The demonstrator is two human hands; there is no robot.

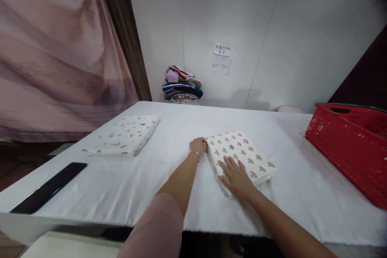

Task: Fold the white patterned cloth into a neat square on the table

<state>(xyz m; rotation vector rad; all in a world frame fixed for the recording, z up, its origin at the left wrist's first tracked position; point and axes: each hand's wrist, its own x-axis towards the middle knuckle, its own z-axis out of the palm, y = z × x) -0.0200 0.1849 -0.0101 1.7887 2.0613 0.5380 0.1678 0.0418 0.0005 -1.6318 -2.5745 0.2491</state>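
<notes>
On the white-covered worktop (175, 127), right of centre, rests right hand (237, 177) flat on folded mushroom-print cloth (243, 151), fingers spread and released; holds left hand (198, 145) at its far left corner, fingers bent there, though cannot tell whether pinching. Could skew the folded layers by tugging that corner while pressing unevenly near the opposite edge, or ruck the already wrinkled white cover (133, 193) by dragging the bundle across. To count: one mushroom-print cloth, one grey-print cloth (130, 133) to the left, one black slab (50, 187), one red basket (341, 157), two wall notes (221, 49), one fabric stack (183, 86), too blurred to number by piece.
</notes>
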